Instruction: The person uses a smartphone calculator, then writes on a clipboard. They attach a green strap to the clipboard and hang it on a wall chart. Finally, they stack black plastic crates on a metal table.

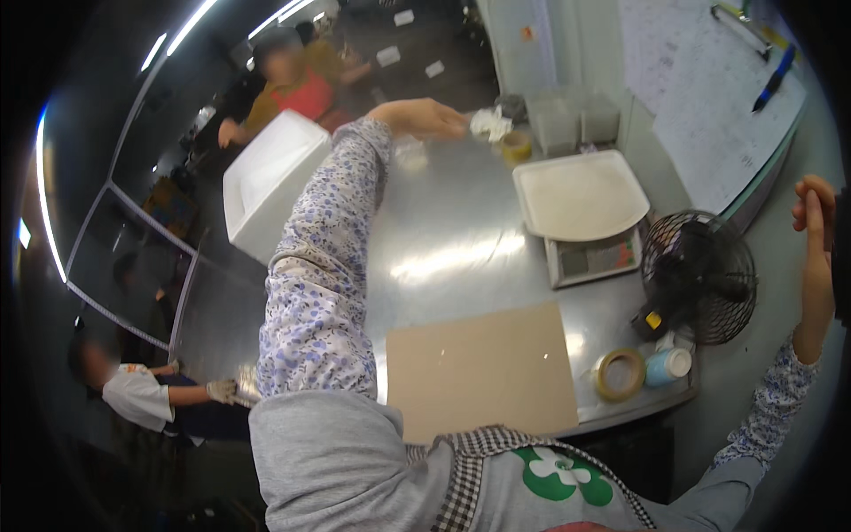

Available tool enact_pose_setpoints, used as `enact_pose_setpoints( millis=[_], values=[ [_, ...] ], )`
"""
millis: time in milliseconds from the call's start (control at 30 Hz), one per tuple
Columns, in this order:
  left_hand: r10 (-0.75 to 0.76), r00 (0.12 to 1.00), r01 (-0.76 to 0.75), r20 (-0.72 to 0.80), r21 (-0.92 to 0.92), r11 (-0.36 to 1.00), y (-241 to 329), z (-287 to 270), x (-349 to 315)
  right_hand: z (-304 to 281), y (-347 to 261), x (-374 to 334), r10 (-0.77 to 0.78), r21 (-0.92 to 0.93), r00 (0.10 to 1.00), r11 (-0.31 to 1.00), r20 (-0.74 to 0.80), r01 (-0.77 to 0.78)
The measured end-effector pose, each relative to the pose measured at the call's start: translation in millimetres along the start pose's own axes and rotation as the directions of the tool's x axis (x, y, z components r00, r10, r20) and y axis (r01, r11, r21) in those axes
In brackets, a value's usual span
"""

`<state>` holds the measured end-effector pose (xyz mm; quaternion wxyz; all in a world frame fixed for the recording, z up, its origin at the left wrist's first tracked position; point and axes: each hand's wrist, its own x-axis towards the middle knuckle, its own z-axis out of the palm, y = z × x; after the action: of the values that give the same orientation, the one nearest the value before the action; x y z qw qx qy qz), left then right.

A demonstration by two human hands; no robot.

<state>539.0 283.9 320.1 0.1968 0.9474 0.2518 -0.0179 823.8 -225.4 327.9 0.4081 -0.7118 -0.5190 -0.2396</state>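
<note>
We see the left hand (419, 117) stretched far out over the steel table (425, 222), its fingers extended and loosely together, pointing right and seemingly released, though its underside is hidden from us. The right hand (815, 244) is raised at the right edge, near the papers (736, 115) on the wall and the black desk fan (700, 277); its fingers are partly bent, and whether they grasp anything is more than we can make out. We judge the step in hand to be a reach, with no grip made out, and a hold on the white box (270, 182) would call for both palms against its sides. That box sits at the left of the table, partly behind the left forearm; we cannot say if they touch. Its long axis runs slantwise, the near end pointing lower left and the far end upper right, toward the left wrist. Nearer us lies a brown cardboard sheet (481, 368), flat, with the weighing scale (598, 257) beyond it to the right
</note>
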Motion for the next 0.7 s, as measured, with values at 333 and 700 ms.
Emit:
enact_pose_setpoints(
  millis=[333,700],
  values=[
    [-0.307,0.883,0.351,0.355,-0.066,0.934,-115,130,-195,79,-175,-22,-0.405,0.292,0.852,0.903,0.332,0.315],
    [-0.438,0.828,0.540,0.351,-0.284,0.792,-292,206,-393,219,-306,-88,-0.304,0.274,0.494,0.952,0.814,0.135]
  ],
)
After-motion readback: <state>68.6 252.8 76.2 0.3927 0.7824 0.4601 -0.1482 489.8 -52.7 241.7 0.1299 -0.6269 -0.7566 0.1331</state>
